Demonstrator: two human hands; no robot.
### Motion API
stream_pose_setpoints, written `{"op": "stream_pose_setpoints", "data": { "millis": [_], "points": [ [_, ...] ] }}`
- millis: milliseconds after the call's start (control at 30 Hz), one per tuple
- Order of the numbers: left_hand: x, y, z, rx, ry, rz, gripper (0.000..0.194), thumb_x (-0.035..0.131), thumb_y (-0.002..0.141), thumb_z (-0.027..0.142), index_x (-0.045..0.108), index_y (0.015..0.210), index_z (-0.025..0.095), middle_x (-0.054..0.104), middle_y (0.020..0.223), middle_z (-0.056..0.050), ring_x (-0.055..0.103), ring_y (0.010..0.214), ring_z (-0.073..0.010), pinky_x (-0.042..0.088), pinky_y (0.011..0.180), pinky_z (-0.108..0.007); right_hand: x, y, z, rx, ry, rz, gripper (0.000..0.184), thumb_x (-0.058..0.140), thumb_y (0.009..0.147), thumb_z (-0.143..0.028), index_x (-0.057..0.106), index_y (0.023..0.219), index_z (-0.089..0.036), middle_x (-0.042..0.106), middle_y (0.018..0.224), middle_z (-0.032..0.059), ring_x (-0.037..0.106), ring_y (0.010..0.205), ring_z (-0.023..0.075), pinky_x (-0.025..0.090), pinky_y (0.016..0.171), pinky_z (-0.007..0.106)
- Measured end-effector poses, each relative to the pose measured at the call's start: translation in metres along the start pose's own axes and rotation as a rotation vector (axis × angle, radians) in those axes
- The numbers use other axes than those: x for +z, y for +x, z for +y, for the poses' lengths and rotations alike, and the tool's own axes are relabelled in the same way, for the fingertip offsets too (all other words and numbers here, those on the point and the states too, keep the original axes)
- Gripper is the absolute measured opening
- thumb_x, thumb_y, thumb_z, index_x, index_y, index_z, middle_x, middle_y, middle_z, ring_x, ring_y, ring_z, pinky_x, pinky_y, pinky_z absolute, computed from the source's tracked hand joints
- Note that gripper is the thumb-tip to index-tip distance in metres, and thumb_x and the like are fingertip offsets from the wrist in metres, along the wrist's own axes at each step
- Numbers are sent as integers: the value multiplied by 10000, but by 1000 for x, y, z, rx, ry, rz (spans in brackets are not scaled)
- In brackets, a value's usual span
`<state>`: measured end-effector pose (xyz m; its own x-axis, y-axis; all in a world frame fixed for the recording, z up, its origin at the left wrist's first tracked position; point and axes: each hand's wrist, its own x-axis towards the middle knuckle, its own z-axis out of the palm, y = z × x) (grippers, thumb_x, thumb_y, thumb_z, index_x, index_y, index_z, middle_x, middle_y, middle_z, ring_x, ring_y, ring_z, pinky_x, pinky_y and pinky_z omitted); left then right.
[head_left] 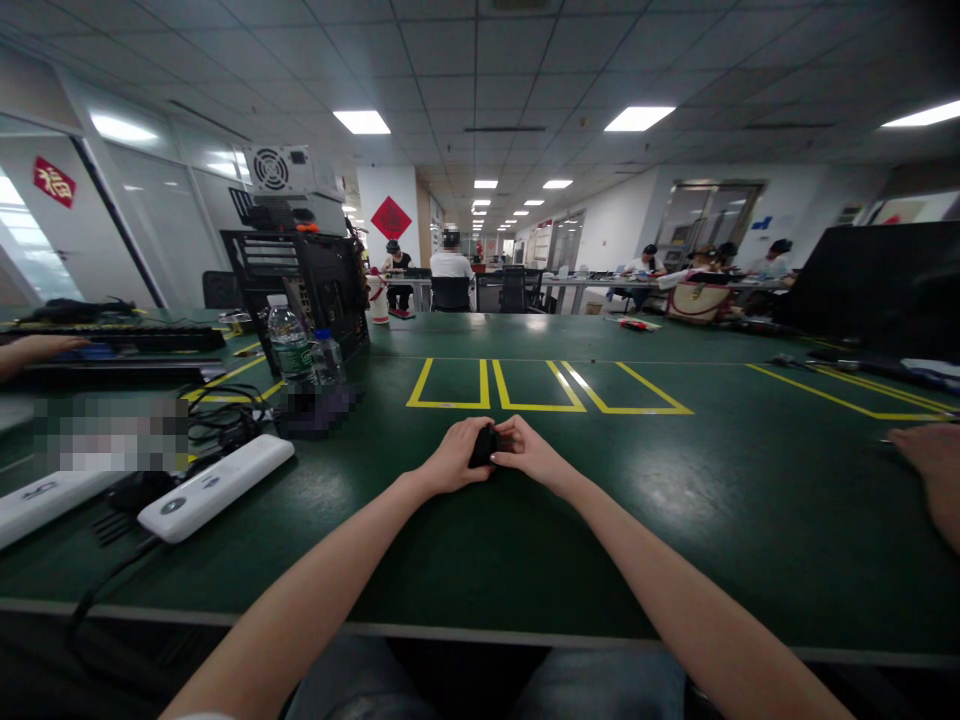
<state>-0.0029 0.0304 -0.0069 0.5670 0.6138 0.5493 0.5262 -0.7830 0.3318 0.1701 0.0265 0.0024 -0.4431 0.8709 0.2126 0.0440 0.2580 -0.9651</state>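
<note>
Nearest me, my denim-covered knees (600,685) sit under the edge of the green table (517,570), and my two bare forearms reach forward over it. My left grip (456,458) is closed around a small black object (482,448), fingers over its far side and thumb along the near side; my right grip (534,455) pinches the same object from the right, thumb and fingertips drawn close against it. The object sits between my hands, just short of the yellow tape outlines (486,385); I cannot tell whether it touches the table. To my left lies a white power strip (217,490) with black cables (225,415) behind it, and at the right edge another person's hand (930,470) rests near the tabletop. Farther along on the left stand a large clear bottle (291,350) and a smaller blue-capped bottle (328,360), with a black computer case (330,290) behind them carrying a silver fan unit (274,170). Near the table's far side on the right is a cream-and-red bag (697,302). Beyond, a person in white (451,262) sits with their back to me, and a red diamond decoration (391,217) hangs on a pillar.
</note>
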Motion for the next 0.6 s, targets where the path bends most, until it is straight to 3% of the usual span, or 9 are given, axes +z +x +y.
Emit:
{"op": "stream_pose_setpoints", "data": {
  "millis": [267,467,600],
  "points": [
    [-2,0,2,14,3,-3,616,609,621,230,310,1157,188,442,1101,-82,421,1026,-234,308,905,-396,4,1,5,22,-49,94,225,528,723,-353,448,868,-202,526,867,13,528,846,148,444,762,349],
    [-2,0,3,-2,-8,-4,615,609,621,234,309,1157,196,440,1108,-81,416,1040,-237,298,912,-407,4,3,6,98,-26,107,291,549,705,-357,457,926,-191,524,989,43,508,936,171,438,787,359],
    [-3,0,3,-5,-13,-12,600,604,624,239,319,1150,198,439,1108,-81,415,1042,-244,293,912,-411,2,-1,-2,39,-6,47,311,631,637,-293,457,868,-179,534,955,31,519,927,167,412,831,362]
  ]
}}
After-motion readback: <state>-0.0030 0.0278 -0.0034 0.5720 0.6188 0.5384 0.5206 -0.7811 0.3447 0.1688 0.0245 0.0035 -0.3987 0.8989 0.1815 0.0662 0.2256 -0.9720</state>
